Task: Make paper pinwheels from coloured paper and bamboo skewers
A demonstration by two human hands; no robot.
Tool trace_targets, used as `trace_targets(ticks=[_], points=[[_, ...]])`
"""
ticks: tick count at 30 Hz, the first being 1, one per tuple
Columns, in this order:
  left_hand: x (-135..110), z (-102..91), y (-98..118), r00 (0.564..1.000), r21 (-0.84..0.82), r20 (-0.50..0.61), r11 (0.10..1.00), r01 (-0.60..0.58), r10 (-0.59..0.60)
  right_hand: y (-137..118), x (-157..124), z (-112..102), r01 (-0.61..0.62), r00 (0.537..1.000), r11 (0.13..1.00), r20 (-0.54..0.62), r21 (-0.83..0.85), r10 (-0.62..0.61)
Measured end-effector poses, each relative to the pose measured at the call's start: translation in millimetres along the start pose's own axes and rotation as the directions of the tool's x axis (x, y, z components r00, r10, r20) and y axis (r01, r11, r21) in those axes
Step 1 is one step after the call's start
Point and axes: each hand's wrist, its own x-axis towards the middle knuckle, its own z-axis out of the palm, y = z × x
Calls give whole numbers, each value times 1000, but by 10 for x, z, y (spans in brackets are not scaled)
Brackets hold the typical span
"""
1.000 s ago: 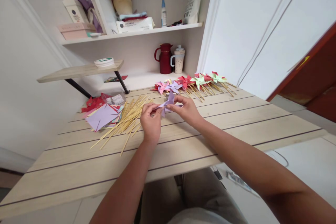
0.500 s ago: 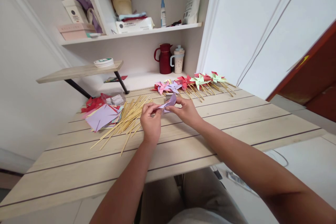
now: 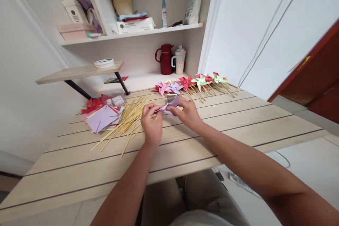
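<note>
Between both hands, above the table, is a sheet of purple paper [image 3: 173, 102] with its flaps bent inward. My left hand [image 3: 153, 122] pinches its left side between thumb and fingers. From the right, my right hand [image 3: 188, 112] grips a curled flap, thumb at the paper's middle. A small metallic box [image 3: 171, 97] sits just behind the paper, partly hidden. To the left lie loose wooden sticks [image 3: 129, 118] in a fanned heap, beside a stack of cut paper squares [image 3: 102, 119] with a purple one on top.
Finished paper pinwheels [image 3: 201, 81] on sticks lie in a row at the table's back right. A clear plastic box [image 3: 116, 101] stands behind the paper stack, near a small riser [image 3: 79, 72]. A red jug [image 3: 166, 60] and a speckled cup [image 3: 180, 60] stand at the back.
The right-hand flap of the purple paper has been brought lower and inward, with my right hand's fingers shifting slightly. My left hand keeps its pinch in nearly the same place.
</note>
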Motion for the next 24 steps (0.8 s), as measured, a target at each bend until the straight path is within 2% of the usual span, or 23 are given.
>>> trace_targets(ticks=[4,12,20,24], points=[[-5,-8,-6,1000,29,5,999,-24,24,-12,-3,1,20,1000,1000,1,-7,-20],[-9,-29,17,982,125,28,974,-191,189,-46,-2,-6,42,999,996,-3,-81,-43],[-22,-24,20,926,172,94,911,-376,365,-84,-6,-10,39,997,997,-61,-60,-43],[-10,-44,-3,910,205,91,887,-414,404,-71,-7,-18,-5,998,1000,-59,-27,3]])
